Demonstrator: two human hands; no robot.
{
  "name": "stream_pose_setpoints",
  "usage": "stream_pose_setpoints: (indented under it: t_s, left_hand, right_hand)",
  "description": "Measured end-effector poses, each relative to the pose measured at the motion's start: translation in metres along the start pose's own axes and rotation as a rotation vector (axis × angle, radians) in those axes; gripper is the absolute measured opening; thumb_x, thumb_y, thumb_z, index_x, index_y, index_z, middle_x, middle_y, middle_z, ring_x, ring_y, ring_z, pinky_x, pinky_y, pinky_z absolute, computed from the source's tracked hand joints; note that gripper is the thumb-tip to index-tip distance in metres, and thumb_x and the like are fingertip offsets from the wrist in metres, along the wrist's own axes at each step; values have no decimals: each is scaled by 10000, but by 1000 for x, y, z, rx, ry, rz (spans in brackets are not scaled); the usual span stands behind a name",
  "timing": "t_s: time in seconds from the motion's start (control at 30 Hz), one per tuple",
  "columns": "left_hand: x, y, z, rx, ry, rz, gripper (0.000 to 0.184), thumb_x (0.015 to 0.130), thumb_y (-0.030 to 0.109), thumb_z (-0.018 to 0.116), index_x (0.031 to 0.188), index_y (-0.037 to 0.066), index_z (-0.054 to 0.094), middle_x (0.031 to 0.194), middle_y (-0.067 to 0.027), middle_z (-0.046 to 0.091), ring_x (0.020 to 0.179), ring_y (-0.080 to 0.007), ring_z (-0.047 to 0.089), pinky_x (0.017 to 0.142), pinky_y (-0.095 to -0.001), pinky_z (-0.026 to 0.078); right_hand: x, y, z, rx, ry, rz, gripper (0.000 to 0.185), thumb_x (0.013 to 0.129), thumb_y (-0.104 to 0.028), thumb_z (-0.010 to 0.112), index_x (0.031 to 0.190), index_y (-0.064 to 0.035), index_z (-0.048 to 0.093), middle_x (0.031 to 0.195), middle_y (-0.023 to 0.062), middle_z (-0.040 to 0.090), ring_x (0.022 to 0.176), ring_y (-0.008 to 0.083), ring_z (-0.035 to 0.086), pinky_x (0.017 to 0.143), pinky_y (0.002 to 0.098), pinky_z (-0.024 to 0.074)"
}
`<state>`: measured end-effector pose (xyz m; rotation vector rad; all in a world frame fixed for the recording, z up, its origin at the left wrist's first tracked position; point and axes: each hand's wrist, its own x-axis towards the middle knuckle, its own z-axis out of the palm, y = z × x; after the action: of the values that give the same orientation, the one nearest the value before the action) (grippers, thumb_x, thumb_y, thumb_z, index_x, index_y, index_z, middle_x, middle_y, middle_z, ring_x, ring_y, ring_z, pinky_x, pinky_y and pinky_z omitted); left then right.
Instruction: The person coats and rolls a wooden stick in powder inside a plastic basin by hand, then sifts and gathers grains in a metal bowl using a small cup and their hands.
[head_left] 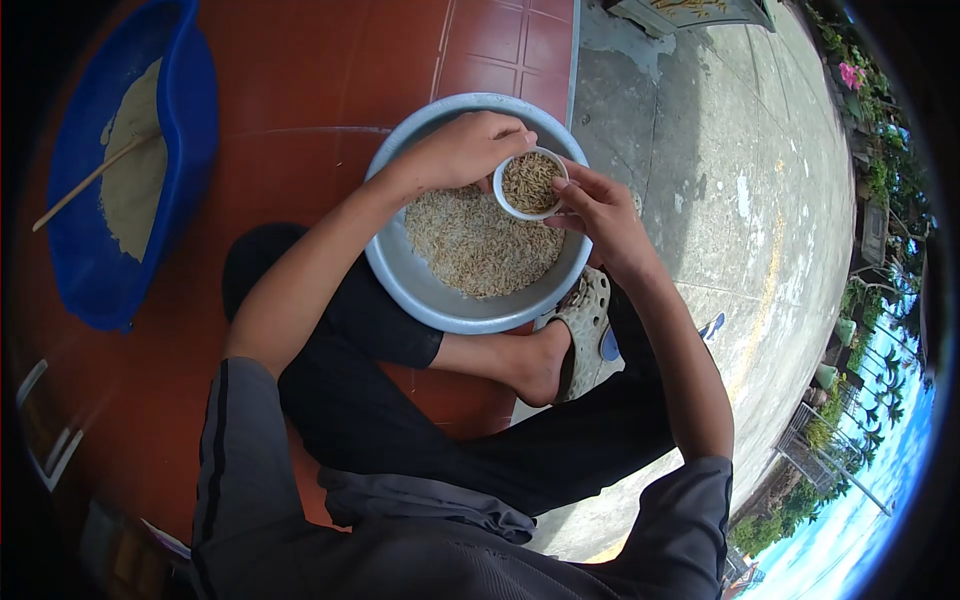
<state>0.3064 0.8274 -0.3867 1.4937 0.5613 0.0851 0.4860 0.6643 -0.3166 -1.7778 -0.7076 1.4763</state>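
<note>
A small white cup (516, 212) filled with brownish, unhusked grain (530, 180) is held over the upper right part of a round metal basin (395, 270). My right hand (605, 215) grips the cup from the right, thumb at its rim and fingers around the side. On the upper left, my left hand (470, 150) curls its fingers against the cup's rim; the undersides of those fingers are hidden. Paler grain mixed with husks (480, 245) covers much of the basin's bottom.
A blue dustpan-like scoop (190, 120) at left holds tan powder (140, 190) and a wooden stick (95, 183). My crossed legs lie below the basin, with a clog (590, 335) on one foot. Red tiles (320, 60) meet grey concrete (720, 180) at a step edge.
</note>
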Motion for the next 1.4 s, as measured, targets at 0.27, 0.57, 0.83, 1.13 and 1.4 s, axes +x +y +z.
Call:
stream_pose_setpoints:
  t_s: [0.27,0.57,0.83,1.13,1.4]
  left_hand:
    - [7,-10,2,46,47,-4,404,1165,293,515,1267,-32,734,1064,-82,775,915,-153,751,760,-326,652]
    - [10,-17,-1,69,30,2,377,1140,243,515,1271,-27,743,1096,-116,790,924,-167,749,795,-327,643]
    - [6,-10,2,173,113,87,316,1126,204,558,1244,-27,738,1124,-155,810,950,-222,784,835,-374,637]
    - [-10,-19,24,848,66,425,314,1035,133,657,1327,43,729,1293,-120,704,1243,-319,675,1076,-478,537]
    - [-14,9,1,610,-244,144,293,970,102,569,1139,-9,781,1076,-199,780,1049,-372,738,984,-506,563]
  right_hand:
    - [-5,-7,0,-485,120,-272,531,995,-229,838,1466,-39,683,1105,133,736,944,211,765,830,353,626]
    - [-25,-30,20,-907,196,-593,630,874,-225,921,1434,-76,673,1026,148,649,892,313,683,814,447,568]
    - [-20,-29,11,-904,257,-567,610,877,-269,926,1397,-50,695,943,131,612,814,286,630,753,432,528]
    - [-14,-30,8,-921,281,-566,623,893,-296,905,1405,-17,684,944,159,634,813,309,664,748,449,539]
    - [-12,-25,15,-955,196,-513,670,891,-242,900,1442,37,641,1000,195,642,858,364,686,802,474,560]
